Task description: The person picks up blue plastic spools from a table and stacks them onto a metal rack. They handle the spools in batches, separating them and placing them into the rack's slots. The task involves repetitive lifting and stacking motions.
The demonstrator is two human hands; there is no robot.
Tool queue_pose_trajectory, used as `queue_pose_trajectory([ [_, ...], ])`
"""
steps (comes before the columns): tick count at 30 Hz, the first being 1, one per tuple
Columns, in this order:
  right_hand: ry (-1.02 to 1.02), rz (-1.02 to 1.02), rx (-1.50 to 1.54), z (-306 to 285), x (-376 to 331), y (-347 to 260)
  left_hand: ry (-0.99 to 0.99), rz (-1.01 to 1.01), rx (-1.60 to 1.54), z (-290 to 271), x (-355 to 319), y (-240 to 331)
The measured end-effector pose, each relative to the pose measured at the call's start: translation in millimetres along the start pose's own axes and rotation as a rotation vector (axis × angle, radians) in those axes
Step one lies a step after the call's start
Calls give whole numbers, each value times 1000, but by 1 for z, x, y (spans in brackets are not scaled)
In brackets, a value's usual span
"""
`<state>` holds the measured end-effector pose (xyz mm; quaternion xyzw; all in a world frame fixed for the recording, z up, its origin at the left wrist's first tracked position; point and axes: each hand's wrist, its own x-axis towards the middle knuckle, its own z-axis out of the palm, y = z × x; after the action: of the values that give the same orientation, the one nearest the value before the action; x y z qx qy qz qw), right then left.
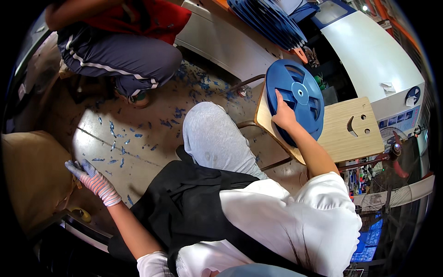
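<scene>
My right hand [284, 114], bare, grips the near-left rim of a blue plastic reel [314, 104], one finger lying over its face. The reel has cut-out windows and a round hub. It rests on the pale wooden seat of a chair [264, 115], whose backrest [339, 124] has a curved slot and two round holes. Far to the left, my left hand [96, 181] wears a striped glove with grey fingertips. Its fingers are stretched out and hold nothing, close to a large brown carton-like shape [37, 171]; whether they touch it I cannot tell.
Blue plastic scraps [113, 129] litter the floor. A person in dark striped trousers [120, 57] sits at the upper left. Several blue discs [267, 23] are stacked on a surface at the top. A white machine [369, 51] and a fan [390, 175] stand at the right.
</scene>
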<state>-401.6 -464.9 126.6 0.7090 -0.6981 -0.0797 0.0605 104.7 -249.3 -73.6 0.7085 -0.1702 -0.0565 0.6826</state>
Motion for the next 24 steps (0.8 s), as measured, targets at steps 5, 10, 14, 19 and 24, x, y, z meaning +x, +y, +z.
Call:
queue_pose_trajectory([
  [5, 133, -32, 4, -7, 1, 2, -11, -28, -70, 1, 3, -3],
  [10, 117, 31, 166, -92, -20, -13, -41, 16, -16, 6, 2, -6],
  [14, 21, -12, 452, -169, -81, -67, -88, -50, -86, 10, -6, 0],
  [19, -52, -415, 440, -238, -121, -99, -107, -123, -37, -3, -7, -47],
  [24, -21, -792, 473, -289, -136, -108, -85, -97, -33, 0, -16, -50],
])
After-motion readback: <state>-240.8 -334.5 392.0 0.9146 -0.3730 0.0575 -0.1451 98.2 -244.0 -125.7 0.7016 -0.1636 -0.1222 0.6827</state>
